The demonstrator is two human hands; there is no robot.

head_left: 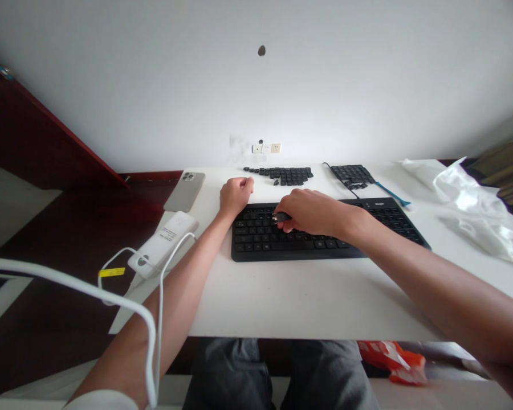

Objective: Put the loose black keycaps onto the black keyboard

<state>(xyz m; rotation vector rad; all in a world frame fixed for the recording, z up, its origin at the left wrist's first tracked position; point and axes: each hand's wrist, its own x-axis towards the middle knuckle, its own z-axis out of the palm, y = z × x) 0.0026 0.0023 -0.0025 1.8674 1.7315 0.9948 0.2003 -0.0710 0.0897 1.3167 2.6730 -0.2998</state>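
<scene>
Over the keyboard (299, 246), the right hand (297, 208) clasped a tool (283, 217), seemingly working at the keys (256, 231); apart from it, the left hand (236, 195) curled closed at the keyboard's far left corner. The next move likely called for steady, precise aim.

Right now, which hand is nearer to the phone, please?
Left: the left hand is curled right of the phone, near the far left corner of the keyboard; the right hand is farther right, over the keyboard.
</scene>
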